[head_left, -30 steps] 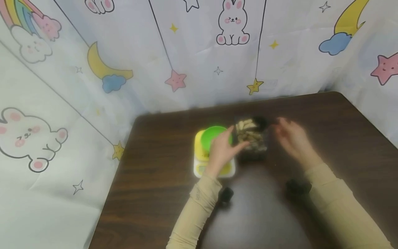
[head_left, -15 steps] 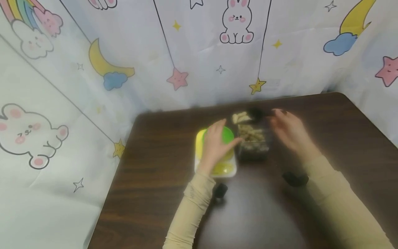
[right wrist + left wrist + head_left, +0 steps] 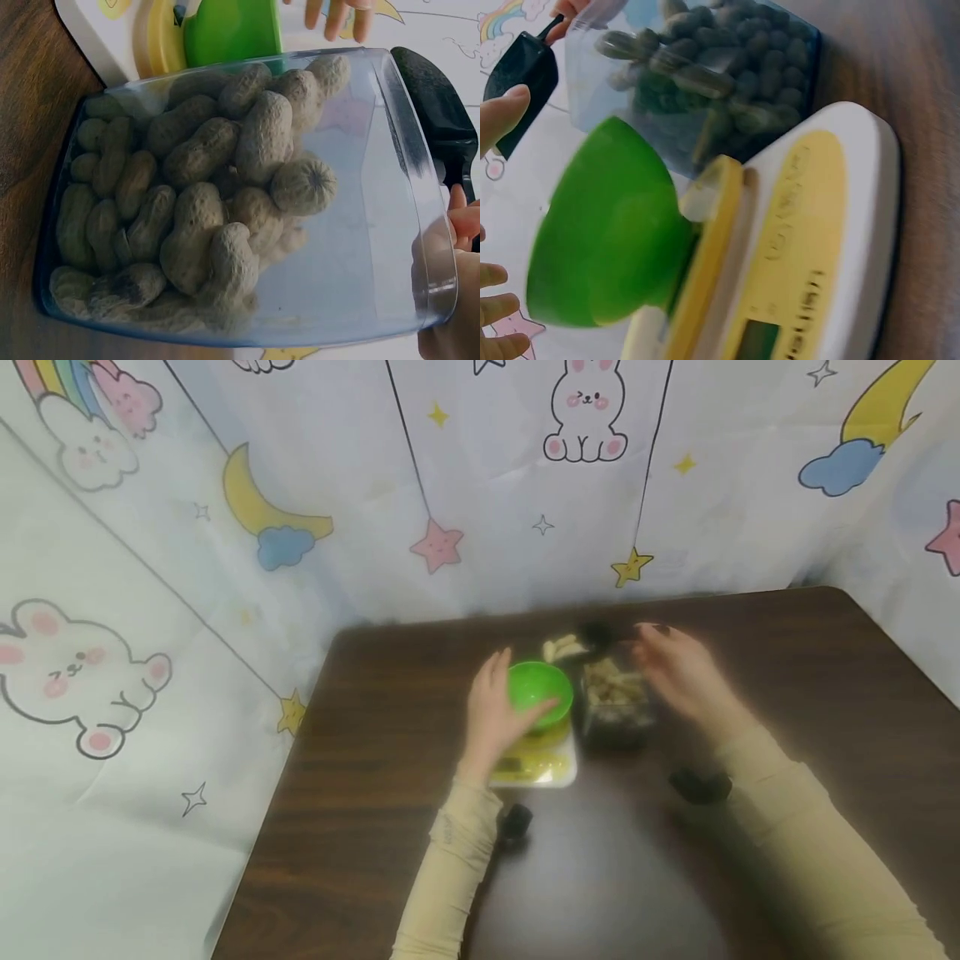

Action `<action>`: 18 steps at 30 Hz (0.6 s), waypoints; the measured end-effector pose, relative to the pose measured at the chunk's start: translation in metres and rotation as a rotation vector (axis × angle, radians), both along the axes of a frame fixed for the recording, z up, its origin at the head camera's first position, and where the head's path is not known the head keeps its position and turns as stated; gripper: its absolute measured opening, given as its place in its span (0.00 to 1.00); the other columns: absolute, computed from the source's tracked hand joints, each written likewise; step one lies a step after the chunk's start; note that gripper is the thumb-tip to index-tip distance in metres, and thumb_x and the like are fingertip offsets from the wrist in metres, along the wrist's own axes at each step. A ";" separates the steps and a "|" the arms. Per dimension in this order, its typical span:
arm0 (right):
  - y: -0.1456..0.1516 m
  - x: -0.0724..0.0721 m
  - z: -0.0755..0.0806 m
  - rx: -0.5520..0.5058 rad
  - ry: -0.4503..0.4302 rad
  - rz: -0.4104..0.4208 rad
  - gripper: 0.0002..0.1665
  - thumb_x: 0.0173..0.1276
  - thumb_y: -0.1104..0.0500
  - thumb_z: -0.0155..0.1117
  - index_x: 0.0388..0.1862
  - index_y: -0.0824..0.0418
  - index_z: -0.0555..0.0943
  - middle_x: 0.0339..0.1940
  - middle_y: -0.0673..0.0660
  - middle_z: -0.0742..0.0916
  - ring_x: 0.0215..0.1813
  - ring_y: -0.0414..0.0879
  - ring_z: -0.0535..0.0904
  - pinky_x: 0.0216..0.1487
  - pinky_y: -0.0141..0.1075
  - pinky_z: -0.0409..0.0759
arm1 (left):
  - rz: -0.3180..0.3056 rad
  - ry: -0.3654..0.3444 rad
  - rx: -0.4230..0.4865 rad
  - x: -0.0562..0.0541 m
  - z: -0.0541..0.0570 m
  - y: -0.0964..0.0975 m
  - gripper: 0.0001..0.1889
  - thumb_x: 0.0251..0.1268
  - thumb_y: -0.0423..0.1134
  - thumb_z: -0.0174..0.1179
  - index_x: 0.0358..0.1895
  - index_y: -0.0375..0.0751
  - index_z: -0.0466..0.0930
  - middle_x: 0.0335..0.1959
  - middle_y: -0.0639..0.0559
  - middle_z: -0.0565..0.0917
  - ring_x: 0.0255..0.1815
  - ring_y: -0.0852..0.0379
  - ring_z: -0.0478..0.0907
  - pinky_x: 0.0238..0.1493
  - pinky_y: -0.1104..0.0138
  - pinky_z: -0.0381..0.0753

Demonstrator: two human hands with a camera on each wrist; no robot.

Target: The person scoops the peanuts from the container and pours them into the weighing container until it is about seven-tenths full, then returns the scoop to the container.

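In the head view, my right hand (image 3: 686, 681) grips the handle of a black scoop (image 3: 596, 635), held above the back of a clear box. Pale peanuts (image 3: 562, 647) show at the scoop's left end. The clear box (image 3: 352, 262) contains many unshelled peanuts (image 3: 202, 150). To its left, a green bowl (image 3: 536, 689) rests on a yellow and white kitchen scale (image 3: 802, 210). My left hand (image 3: 495, 718) stands at the bowl's left side, fingers and thumb spread. The left wrist view shows its thumb and fingers apart from the bowl, and the scoop (image 3: 529, 82) beyond.
The dark wooden table (image 3: 375, 810) reaches back to a white wall cloth (image 3: 495, 485) with printed rabbits, moons and stars. Black wrist devices (image 3: 516, 822) sit beneath both forearms.
The scoop with peanuts has risen from the box and moved left, with my right hand following. My left hand has moved left, uncovering more of the bowl.
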State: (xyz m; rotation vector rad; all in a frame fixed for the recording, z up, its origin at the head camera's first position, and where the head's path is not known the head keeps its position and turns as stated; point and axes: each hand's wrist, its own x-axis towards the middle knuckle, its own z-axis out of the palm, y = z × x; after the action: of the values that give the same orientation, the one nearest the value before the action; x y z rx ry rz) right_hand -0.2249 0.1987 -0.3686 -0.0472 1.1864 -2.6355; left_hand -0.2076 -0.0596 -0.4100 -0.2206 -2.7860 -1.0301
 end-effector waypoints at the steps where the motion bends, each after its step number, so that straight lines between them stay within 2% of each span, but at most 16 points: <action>1: -0.001 -0.001 0.000 0.010 0.000 0.005 0.11 0.71 0.66 0.48 0.37 0.63 0.79 0.28 0.52 0.82 0.31 0.41 0.78 0.35 0.26 0.81 | 0.002 -0.010 0.009 0.000 -0.003 -0.001 0.57 0.40 0.72 0.63 0.74 0.51 0.48 0.74 0.47 0.55 0.73 0.46 0.55 0.72 0.47 0.57; 8: -0.007 -0.005 0.001 0.119 -0.045 0.009 0.05 0.69 0.64 0.54 0.41 0.61 0.77 0.35 0.50 0.80 0.34 0.39 0.77 0.39 0.25 0.80 | 0.009 -0.071 0.051 0.005 -0.017 -0.004 0.63 0.34 0.72 0.65 0.75 0.53 0.41 0.76 0.47 0.50 0.75 0.45 0.50 0.72 0.44 0.55; 11: -0.010 -0.007 0.001 0.197 -0.065 0.013 0.07 0.68 0.62 0.56 0.45 0.60 0.73 0.35 0.49 0.80 0.35 0.38 0.77 0.39 0.25 0.80 | 0.007 -0.087 0.060 0.006 -0.023 -0.005 0.65 0.32 0.71 0.67 0.75 0.56 0.37 0.76 0.49 0.49 0.75 0.46 0.50 0.71 0.44 0.55; 18: -0.017 -0.010 0.000 0.441 -0.054 0.022 0.17 0.66 0.55 0.60 0.49 0.59 0.69 0.32 0.47 0.81 0.36 0.36 0.77 0.44 0.25 0.81 | -0.019 -0.039 0.015 0.006 -0.033 -0.007 0.66 0.31 0.71 0.68 0.75 0.53 0.39 0.74 0.47 0.55 0.73 0.47 0.56 0.71 0.47 0.59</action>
State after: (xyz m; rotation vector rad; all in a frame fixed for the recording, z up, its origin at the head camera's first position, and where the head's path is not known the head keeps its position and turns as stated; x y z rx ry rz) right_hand -0.2348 0.1816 -0.3685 0.0904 1.7035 -2.2809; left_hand -0.2020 -0.0661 -0.4435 -0.2281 -2.8147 -1.0709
